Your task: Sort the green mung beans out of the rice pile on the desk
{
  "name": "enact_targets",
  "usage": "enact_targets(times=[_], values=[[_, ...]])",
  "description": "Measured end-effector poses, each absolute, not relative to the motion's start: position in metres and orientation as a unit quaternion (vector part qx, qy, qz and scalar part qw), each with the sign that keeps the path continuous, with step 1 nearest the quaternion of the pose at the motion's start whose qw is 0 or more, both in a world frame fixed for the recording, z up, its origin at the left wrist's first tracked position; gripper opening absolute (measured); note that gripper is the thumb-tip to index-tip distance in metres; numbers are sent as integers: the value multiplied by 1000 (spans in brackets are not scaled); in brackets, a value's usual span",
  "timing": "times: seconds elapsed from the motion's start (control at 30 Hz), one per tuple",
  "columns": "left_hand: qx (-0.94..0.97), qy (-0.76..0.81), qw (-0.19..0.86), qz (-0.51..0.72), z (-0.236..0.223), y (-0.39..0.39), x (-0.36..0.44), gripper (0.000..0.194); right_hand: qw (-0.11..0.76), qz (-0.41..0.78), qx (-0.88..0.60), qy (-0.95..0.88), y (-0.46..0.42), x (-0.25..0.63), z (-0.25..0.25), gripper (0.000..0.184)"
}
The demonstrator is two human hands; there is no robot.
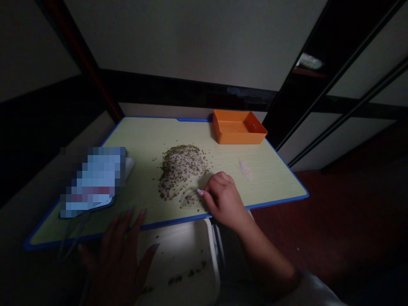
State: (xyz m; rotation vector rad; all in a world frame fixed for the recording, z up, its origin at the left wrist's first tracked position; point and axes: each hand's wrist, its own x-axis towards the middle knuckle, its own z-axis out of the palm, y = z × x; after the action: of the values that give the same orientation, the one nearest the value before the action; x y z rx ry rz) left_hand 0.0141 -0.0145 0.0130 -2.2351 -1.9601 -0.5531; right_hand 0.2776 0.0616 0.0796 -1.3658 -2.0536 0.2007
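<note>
A mixed heap of green beans and white rice-like grains (pixel 183 168) lies on the pale tabletop (pixel 140 140). At its near right edge, my right hand (pixel 225 199) pinches the side of a small clear plastic container (pixel 188 204). Some green beans show in or under that container; its exact shape is hard to make out. My left hand (pixel 117 259) is in shadow with its fingers spread, at the table's front edge and beside a white tray (pixel 208 242). Nothing shows in its fingers.
An orange box (pixel 240 138) stands at the back right. Nearer lies a small patch of white grains (pixel 245 170). On the left is a blurred-out screen device (pixel 95 182) with a cable. The white tray below the front edge holds scattered beans.
</note>
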Motion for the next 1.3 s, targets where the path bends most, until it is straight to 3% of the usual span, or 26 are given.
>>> enact_targets(times=[0.7,1.3], values=[[-743,-639,67,-185,17,-15,15,71,271,70,-543,-791,64,252,82,21],[-743,-636,61,-197,16,-15,17,66,283,110,-489,-818,62,254,80,23]])
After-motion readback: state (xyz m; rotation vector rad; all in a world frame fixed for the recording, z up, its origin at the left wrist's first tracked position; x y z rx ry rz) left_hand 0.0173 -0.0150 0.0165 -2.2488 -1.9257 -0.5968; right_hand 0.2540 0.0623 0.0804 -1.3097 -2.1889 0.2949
